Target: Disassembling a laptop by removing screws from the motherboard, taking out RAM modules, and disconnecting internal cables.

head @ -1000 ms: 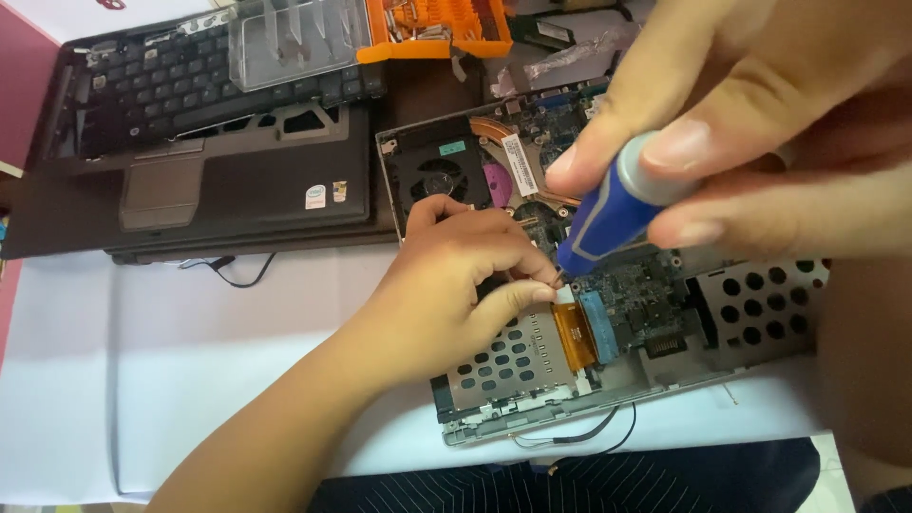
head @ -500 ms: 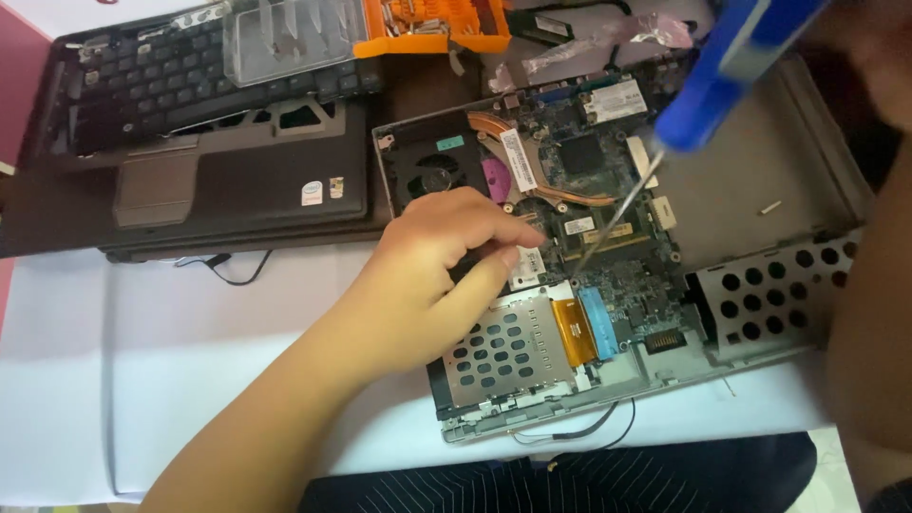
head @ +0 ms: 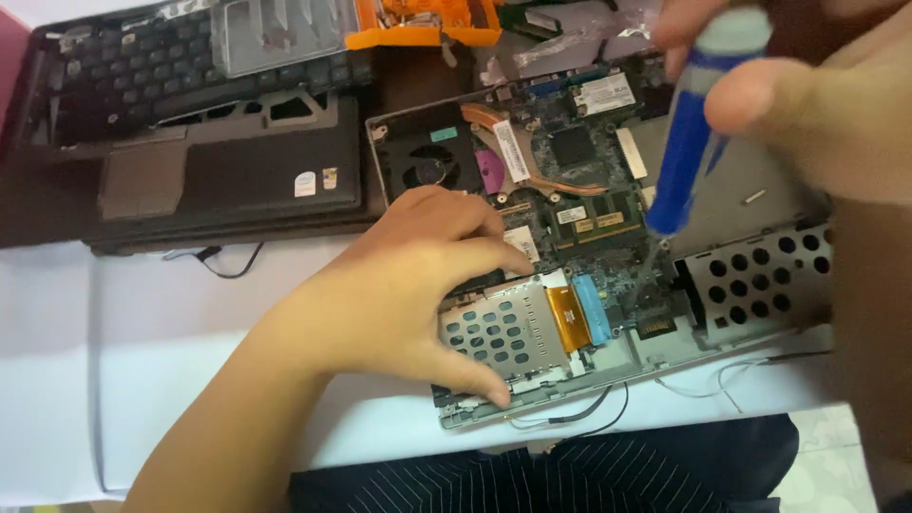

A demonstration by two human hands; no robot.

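At the right edge of the view, the right hand is cut off by the frame and blurred, so only its thumb and a few fingers show, closed around the smooth blue plastic handle of a screwdriver. Its thin metal shaft is faint (the tip is hard to make out) where it meets the green circuit board of the opened laptop base. Half a second ago the screwdriver was lifted up toward the top right corner; now it stands nearly upright over the board, beside the perforated silver metal bracket. The left hand has stayed put, fingers spread wide, its fingertips pressing on the perforated silver card cage and the base's lower rim. Behind lies the detached black keyboard and palm rest, matte and flat, on the white table.
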